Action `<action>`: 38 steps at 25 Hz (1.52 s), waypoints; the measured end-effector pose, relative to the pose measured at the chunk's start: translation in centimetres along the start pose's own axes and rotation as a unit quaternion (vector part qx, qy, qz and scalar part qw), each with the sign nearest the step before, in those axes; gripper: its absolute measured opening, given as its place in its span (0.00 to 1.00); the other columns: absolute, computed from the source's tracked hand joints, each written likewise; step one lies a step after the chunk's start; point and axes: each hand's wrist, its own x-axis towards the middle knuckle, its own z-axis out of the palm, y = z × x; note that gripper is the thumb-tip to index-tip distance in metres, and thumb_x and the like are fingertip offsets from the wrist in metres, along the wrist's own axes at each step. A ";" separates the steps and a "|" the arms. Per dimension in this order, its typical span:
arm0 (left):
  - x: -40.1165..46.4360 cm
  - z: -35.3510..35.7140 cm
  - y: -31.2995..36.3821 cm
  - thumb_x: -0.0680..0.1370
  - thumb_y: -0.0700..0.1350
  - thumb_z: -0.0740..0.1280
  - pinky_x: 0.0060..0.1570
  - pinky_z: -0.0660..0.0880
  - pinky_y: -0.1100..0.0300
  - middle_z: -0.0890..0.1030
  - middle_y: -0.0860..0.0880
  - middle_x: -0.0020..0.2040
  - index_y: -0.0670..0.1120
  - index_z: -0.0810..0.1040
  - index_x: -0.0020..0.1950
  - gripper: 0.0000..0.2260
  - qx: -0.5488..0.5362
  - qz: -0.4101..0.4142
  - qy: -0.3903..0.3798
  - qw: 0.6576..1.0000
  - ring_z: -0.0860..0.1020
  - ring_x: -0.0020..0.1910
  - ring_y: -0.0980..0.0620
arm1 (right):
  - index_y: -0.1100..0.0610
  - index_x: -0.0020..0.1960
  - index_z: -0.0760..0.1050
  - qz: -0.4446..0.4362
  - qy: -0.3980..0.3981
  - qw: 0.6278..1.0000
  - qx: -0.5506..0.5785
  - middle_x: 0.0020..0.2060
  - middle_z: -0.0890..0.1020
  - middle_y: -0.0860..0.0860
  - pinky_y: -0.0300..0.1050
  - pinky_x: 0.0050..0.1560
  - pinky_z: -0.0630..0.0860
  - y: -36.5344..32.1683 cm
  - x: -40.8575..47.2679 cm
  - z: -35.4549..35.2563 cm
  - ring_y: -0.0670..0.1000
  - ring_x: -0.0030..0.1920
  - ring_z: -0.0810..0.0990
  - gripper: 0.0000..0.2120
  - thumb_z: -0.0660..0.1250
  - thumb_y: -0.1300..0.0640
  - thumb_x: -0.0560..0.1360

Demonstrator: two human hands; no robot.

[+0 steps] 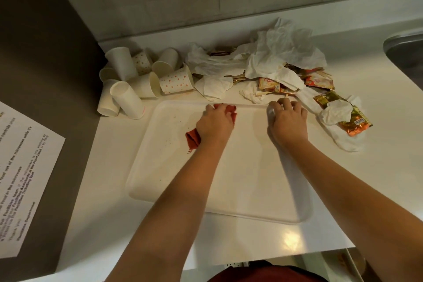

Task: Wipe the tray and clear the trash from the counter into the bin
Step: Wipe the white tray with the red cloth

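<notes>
A white tray (219, 181) lies flat on the counter (320, 231) in the middle of the frame. The left hand (214, 125) presses down on a red cloth (193, 139) near the top edge of the tray. The fingers curl over the cloth and hold it, so it can rub the tray clean. Small brown spots show on the tray to the left of the cloth, so the wiping looks not done yet.

The right hand (287, 121) sits at the top right corner of the tray. Its fingers bend over the rim, most likely to keep the tray from sliding. The fingertips are a bit blurry, so I cannot tell if they grip the rim or just rest on it.

The trash has not gone to the bin. Paper cups (142, 80) lie tipped in the upper left. Crumpled napkins (281, 52) and shiny packets (343, 112) are heaped in the upper right. No bin shows here.
</notes>
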 end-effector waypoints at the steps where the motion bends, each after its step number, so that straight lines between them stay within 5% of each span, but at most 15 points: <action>1: 0.3 -0.2 -0.9 0.81 0.52 0.55 0.41 0.68 0.55 0.73 0.43 0.57 0.50 0.72 0.65 0.15 0.005 -0.018 0.008 1.000 0.76 0.51 0.44 | 0.57 0.64 0.70 0.003 0.001 1.000 0.001 0.61 0.72 0.57 0.55 0.59 0.64 0.1 0.1 0.0 0.61 0.59 0.67 0.16 0.54 0.57 0.78; 8: 1.2 -1.7 -4.3 0.81 0.53 0.54 0.50 0.73 0.51 0.75 0.44 0.58 0.50 0.71 0.66 0.17 0.000 -0.126 0.022 0.992 0.76 0.55 0.43 | 0.58 0.65 0.70 0.012 -0.006 1.000 -0.001 0.61 0.72 0.58 0.55 0.59 0.64 0.0 -0.1 0.1 0.61 0.60 0.68 0.16 0.55 0.57 0.78; 11: -1.6 -1.4 -0.3 0.80 0.53 0.55 0.45 0.70 0.55 0.77 0.45 0.55 0.48 0.73 0.63 0.16 -0.027 0.003 0.043 0.999 0.77 0.50 0.45 | 0.58 0.64 0.70 0.011 -0.003 1.000 -0.012 0.60 0.73 0.58 0.54 0.58 0.65 0.0 -0.2 0.1 0.61 0.58 0.69 0.17 0.57 0.58 0.76; 15: -5.0 0.9 3.4 0.80 0.52 0.56 0.43 0.70 0.56 0.75 0.45 0.57 0.50 0.71 0.65 0.15 0.003 0.152 -0.035 0.988 0.77 0.52 0.45 | 0.58 0.63 0.70 0.014 0.004 1.000 -0.004 0.60 0.72 0.58 0.54 0.58 0.64 -0.1 -0.1 -0.1 0.61 0.58 0.68 0.16 0.58 0.56 0.76; 26: -0.9 -1.2 -6.1 0.80 0.53 0.56 0.40 0.69 0.58 0.77 0.45 0.56 0.50 0.72 0.65 0.16 -0.008 -0.091 0.041 0.995 0.78 0.50 0.46 | 0.58 0.64 0.71 0.012 0.011 1.000 -0.004 0.59 0.73 0.58 0.55 0.58 0.65 0.1 -0.3 0.4 0.62 0.58 0.69 0.17 0.57 0.58 0.76; 30: -0.8 -3.0 -6.5 0.78 0.50 0.59 0.39 0.79 0.56 0.80 0.47 0.49 0.48 0.75 0.60 0.13 -0.155 -0.149 0.017 0.976 0.81 0.38 0.47 | 0.57 0.64 0.71 0.019 0.009 1.000 -0.016 0.60 0.73 0.57 0.57 0.61 0.63 0.1 -0.1 0.2 0.62 0.60 0.68 0.16 0.57 0.56 0.78; 34: -1.8 -4.0 -4.2 0.75 0.55 0.63 0.54 0.76 0.49 0.77 0.46 0.57 0.51 0.70 0.67 0.21 -0.195 -0.103 0.010 0.975 0.77 0.53 0.45 | 0.56 0.62 0.74 0.036 0.021 0.997 -0.061 0.61 0.72 0.58 0.61 0.64 0.58 -0.5 -0.3 -0.1 0.63 0.63 0.66 0.16 0.57 0.53 0.78; 38: -2.9 -3.2 -4.8 0.76 0.57 0.61 0.58 0.73 0.47 0.71 0.45 0.63 0.54 0.65 0.71 0.23 -0.168 -0.089 -0.035 0.981 0.73 0.61 0.44 | 0.54 0.63 0.73 0.030 -0.011 0.999 0.030 0.62 0.72 0.56 0.56 0.61 0.63 -3.9 -0.5 -0.9 0.60 0.63 0.67 0.16 0.57 0.51 0.78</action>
